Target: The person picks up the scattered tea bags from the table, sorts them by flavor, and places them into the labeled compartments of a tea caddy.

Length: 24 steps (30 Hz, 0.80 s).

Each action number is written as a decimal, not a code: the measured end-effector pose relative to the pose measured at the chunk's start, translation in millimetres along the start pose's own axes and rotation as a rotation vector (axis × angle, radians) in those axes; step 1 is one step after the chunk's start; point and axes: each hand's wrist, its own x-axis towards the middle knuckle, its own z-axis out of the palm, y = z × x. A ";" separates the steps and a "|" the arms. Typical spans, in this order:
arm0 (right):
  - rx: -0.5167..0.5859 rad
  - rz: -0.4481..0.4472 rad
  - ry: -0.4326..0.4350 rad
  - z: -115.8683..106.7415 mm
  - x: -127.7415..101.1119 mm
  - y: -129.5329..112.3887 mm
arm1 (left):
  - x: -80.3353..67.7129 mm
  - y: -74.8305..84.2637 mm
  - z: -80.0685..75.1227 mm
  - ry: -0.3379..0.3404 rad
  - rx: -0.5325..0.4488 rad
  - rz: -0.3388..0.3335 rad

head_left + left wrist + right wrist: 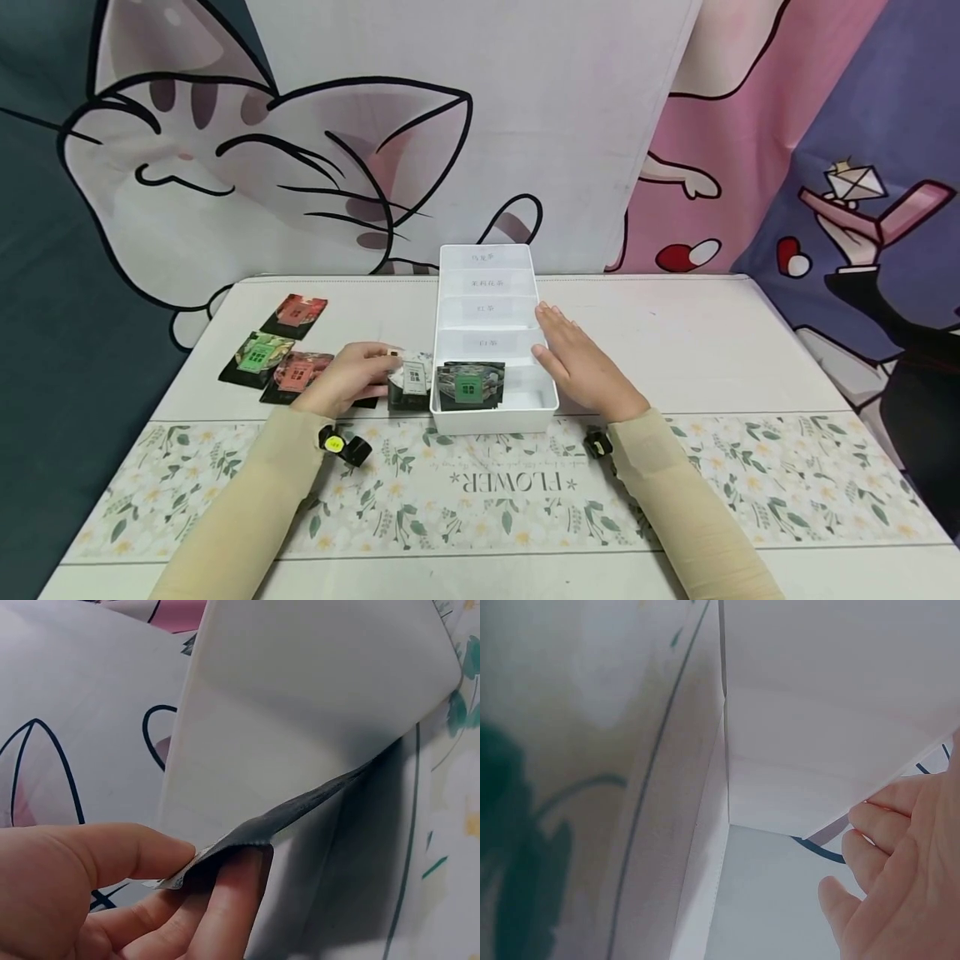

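Observation:
My left hand (pixel 345 379) pinches a white-and-black tea sachet (pixel 411 379) between thumb and fingers, just outside the left wall of a long white divided box (pixel 491 422). From the left wrist view, the sachet (pixel 315 801) is seen edge-on, tilted beside the box wall (pixel 300 690). Dark sachets with a green label (pixel 470 387) stand in the box's front compartment, toward its left side. The compartments behind it carry handwritten labels. Along the box's right rim rests my right hand (pixel 588 367), holding nothing; the right wrist view has its fingertips (pixel 881 825) at the rim.
Left of my left hand lie a red-labelled sachet (pixel 295 316), a green-labelled one (pixel 257 357) and another red one (pixel 298 372). A black corner of a sachet (pixel 366 402) shows under that hand. A flower-patterned strip (pixel 506 500) crosses the table in front.

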 end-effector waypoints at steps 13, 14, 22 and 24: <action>-0.004 -0.002 0.012 0.4 0.1 -0.1 | -3.4 2.1 -12.5 0.026 0.024 0.047; -0.006 -0.003 0.012 0.5 0.1 0.1 | -3.4 2.1 -13.1 0.030 0.022 0.053; -0.008 -0.003 0.005 1.2 -0.1 0.5 | -1.3 3.0 -16.1 0.067 0.010 0.155; -0.006 -0.003 0.006 1.1 0.0 0.4 | -1.1 5.0 -17.1 0.083 0.010 0.179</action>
